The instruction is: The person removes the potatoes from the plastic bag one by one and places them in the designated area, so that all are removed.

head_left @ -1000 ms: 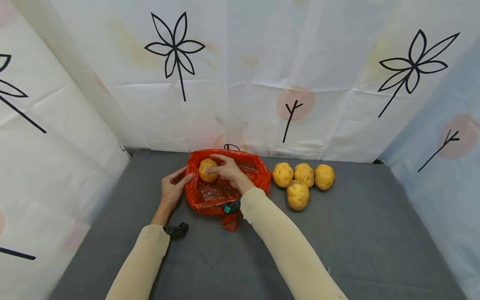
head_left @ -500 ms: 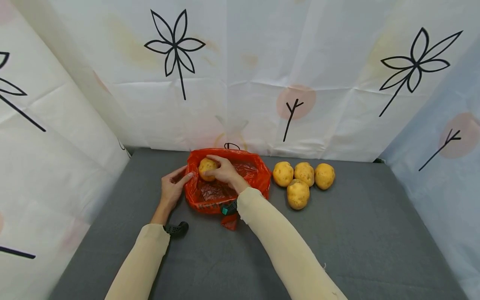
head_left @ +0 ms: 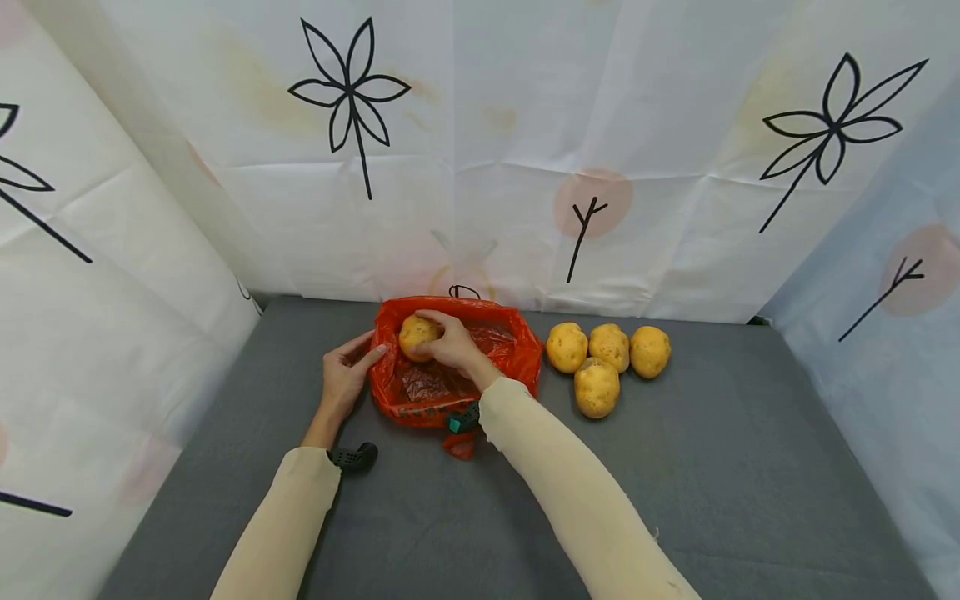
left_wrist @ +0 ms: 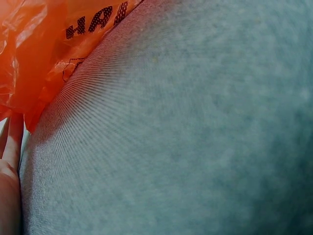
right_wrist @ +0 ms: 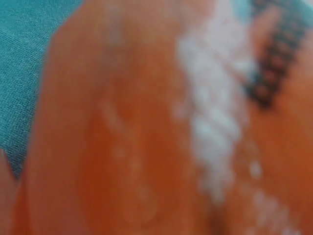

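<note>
A red plastic bag stands with its mouth spread wide on the grey table. My right hand reaches inside it and grips a potato near the bag's left wall. The left hand holds the bag's left rim between thumb and fingers. In the left wrist view the bag, with dark lettering, hangs over the left hand's fingers. Blurred red plastic fills most of the right wrist view, hiding the right hand's fingertips and the potato there.
Several loose potatoes lie right of the bag, the nearest one in front of the others. A patterned white cloth rises behind the table and along both sides.
The right hand has closed more around the potato, its fingers reaching over the top, and the potato has shifted slightly. The left hand stays at the bag's rim. Loose potatoes have not moved.
</note>
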Tool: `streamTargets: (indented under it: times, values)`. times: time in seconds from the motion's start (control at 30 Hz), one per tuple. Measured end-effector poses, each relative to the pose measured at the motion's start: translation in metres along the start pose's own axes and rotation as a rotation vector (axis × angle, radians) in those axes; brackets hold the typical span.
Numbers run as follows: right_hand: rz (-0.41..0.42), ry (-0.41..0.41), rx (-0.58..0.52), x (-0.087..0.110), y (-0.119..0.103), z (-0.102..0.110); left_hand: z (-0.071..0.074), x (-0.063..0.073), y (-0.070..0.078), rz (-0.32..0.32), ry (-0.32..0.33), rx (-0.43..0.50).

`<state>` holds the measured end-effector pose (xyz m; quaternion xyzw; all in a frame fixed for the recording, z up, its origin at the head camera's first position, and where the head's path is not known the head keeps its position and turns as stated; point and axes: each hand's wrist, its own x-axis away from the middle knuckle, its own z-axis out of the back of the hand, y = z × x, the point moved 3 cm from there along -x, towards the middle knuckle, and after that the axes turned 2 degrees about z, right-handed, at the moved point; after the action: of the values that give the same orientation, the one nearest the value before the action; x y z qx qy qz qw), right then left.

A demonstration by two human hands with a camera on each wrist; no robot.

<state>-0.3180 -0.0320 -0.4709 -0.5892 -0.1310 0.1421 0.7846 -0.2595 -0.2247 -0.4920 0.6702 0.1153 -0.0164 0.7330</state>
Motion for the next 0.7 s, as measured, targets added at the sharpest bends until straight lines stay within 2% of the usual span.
streamTargets:
  times: [0.23,0.7]
  values:
    - [0.023,-0.03,-0.025,0.008,-0.004,0.007,-0.001,0.0,0.001,0.004,0.001,0.01]
    - [0.132,-0.106,-0.044,0.038,-0.031,0.028,0.001,0.001,0.001,0.002,0.002,0.001]
